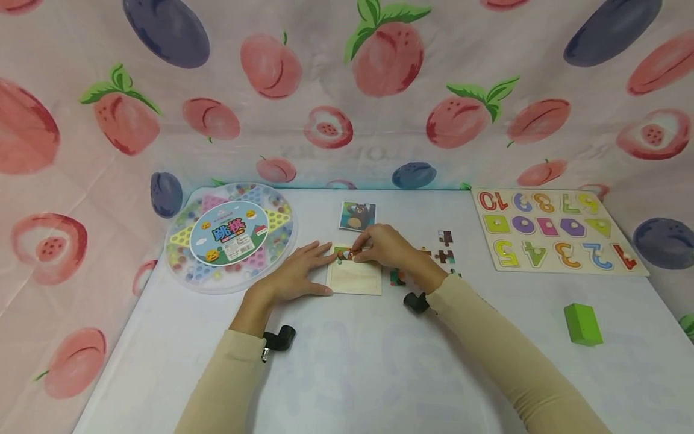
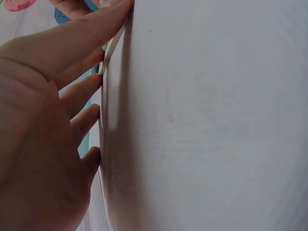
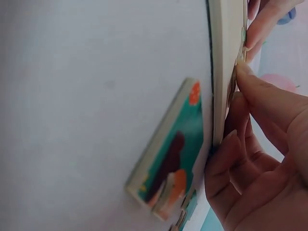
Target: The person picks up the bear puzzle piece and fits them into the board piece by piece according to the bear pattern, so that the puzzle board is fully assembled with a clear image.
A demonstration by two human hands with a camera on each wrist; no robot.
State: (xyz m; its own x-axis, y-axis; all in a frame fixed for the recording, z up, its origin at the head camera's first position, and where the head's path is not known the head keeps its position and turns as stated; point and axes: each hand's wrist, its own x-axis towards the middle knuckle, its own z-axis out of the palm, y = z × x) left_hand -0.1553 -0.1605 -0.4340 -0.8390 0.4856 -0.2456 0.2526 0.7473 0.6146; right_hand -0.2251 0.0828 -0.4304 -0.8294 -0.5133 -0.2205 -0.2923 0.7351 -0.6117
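A small wooden puzzle tray (image 1: 355, 283) lies on the table, its upper left part covered by colourful jigsaw pieces (image 1: 342, 251). My left hand (image 1: 295, 269) rests with fingers spread along the tray's left side, thumb and forefinger at its edge. With thumb and fingertips, my right hand (image 1: 386, 246) pinches a puzzle piece at the tray's upper part; the fingers hide most of it. Loose puzzle pieces (image 1: 445, 257) lie to the right, some partly behind the right wrist. One green and brown piece (image 3: 180, 139) shows close beside the tray in the right wrist view.
Behind the tray lies a bear picture card (image 1: 358, 216). A round Chinese checkers box (image 1: 230, 238) stands at the left. On the right are a wooden number board (image 1: 561, 232) and a green block (image 1: 583, 324). A fruit-print cloth (image 1: 325, 78) hangs behind the table.
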